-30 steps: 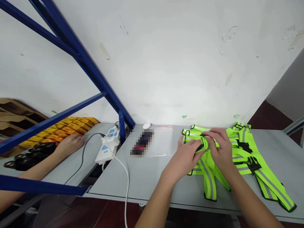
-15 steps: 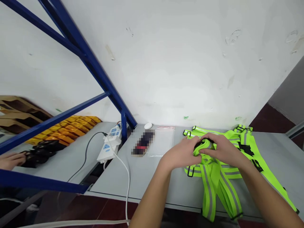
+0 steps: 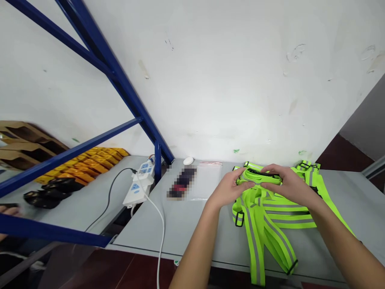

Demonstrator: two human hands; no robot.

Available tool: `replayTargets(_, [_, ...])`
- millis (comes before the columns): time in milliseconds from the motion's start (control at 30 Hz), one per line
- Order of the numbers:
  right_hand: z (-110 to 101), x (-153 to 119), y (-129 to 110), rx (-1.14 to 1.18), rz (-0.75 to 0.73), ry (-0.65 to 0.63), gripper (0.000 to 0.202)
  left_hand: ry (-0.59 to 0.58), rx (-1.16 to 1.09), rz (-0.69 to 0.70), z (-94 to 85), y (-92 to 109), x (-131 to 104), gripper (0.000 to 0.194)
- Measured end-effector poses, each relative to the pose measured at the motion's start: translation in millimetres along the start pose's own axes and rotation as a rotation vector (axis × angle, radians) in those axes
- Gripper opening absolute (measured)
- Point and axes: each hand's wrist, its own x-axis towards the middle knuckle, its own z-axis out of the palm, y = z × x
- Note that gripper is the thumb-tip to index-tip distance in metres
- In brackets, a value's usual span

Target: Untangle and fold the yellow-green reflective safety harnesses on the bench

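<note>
Green straps [image 3: 261, 194] — clear bag [image 3: 207, 181] near left hand [image 3: 229, 188], power strip [image 3: 138, 187] beyond

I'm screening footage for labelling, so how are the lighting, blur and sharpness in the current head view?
All in the head view: soft, fairly even light, with the white wall brightest; a dark, red-banded oblong is pixelated beyond recognition; a co-worker's hand at the left edge looks blurred; the left hand, right hand and fluorescent yellow-green straps with grey stripes look fairly clear.
</note>
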Motion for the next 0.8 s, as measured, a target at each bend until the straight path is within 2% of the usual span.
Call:
replayTargets(167, [-10.9,11.7,-9.4,0.037,-0.020,-0.173,0.036,-0.031,-0.097,0.055,-4.2,3.0,14.4,0.044])
replayTargets(267, [-13.4,17.8,-11.4,0.124,-0.032,-0.259,0.034,0.008,-0.192,0.015,-2.3,-6.5,17.1,0.068])
replayTargets(333, [-13.1,19.6,-9.4,0.205,-0.022,-0.267,0.034,-0.019,-0.278,-0.052,-3.2,-16.0,12.8,0.086])
replayTargets(400, [-12.3,20.3,-2.7,0.297,0.034,-0.222,0.037,-0.108,-0.310,-0.146,-7.3,-26.9,4.2,0.087])
replayTargets(467, [-12.3,21.5,9.3,0.407,0.123,-0.136,0.039,-0.208,-0.257,-0.253,-15.0,-37.5,-6.1,0.069])
replayTargets(533, [-12.5,23.4,24.3,0.542,0.217,-0.061,0.040,-0.239,-0.200,-0.300,-25.5,-45.5,-14.9,0.052])
replayTargets(600, [-11.2,25.5,38.9,0.687,0.297,-0.022,0.038,-0.175,-0.161,-0.255,-36.4,-49.3,-20.1,0.044])
replayTargets(667, [-6.9,26.8,50.4,0.823,0.375,0.044,0.036,-0.025,-0.057,-0.189,-43.9,-49.5,-21.6,0.048])
replayTargets(733, [0.1,26.6,58.1,0.915,0.436,0.148,0.034,0.094,0.101,-0.199,-44.3,-49.0,-21.6,0.058])
replayTargets(800, [7.9,24.3,63.3,0.954,0.468,0.235,0.032,0.092,0.250,-0.251,-36.2,-51.1,-22.5,0.065])
